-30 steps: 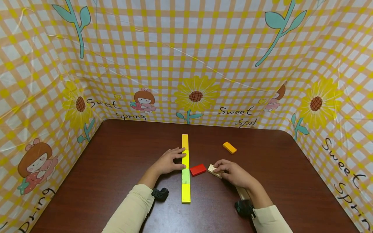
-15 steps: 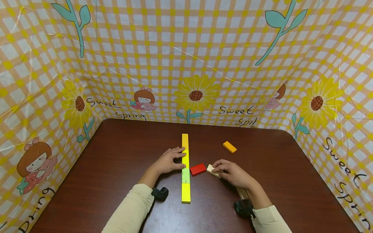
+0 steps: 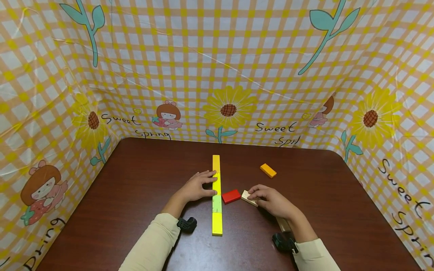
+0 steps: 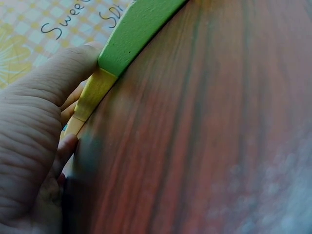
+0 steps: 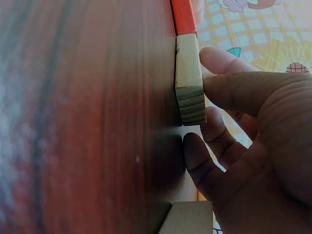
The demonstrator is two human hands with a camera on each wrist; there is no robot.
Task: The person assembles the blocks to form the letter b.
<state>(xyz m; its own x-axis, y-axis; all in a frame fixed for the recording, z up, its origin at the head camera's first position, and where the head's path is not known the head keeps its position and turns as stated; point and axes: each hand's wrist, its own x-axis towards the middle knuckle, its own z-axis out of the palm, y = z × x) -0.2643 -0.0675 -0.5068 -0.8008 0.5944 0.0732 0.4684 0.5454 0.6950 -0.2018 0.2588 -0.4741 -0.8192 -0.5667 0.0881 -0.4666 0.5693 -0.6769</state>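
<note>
A straight row of flat blocks runs across the table, with an amber block [image 3: 216, 163] at the far end, yellow blocks [image 3: 217, 224] and a green block [image 3: 217, 204] between them. My left hand [image 3: 194, 187] lies along its left side, its extended thumb and fingertips touching the blocks. To the right, a red block [image 3: 231, 196] sits slanted beside the row. My right hand [image 3: 272, 201] rests thumb and fingertips on a plain wooden block [image 5: 189, 68], whose end meets the red block [image 5: 184, 15] in the right wrist view; part of it is hidden under the fingers.
An orange block [image 3: 268, 170] lies alone farther back on the right. Beneath my right wrist is another pale wooden block [image 3: 283, 224], partly covered. A checked cloth [image 3: 190, 67] stands around the back and sides of the dark table [image 3: 152, 158].
The plain wooden block has shifted slightly left under my right fingers, up to the red block. My left hand and the row have stayed put; the head view has shifted a little.
</note>
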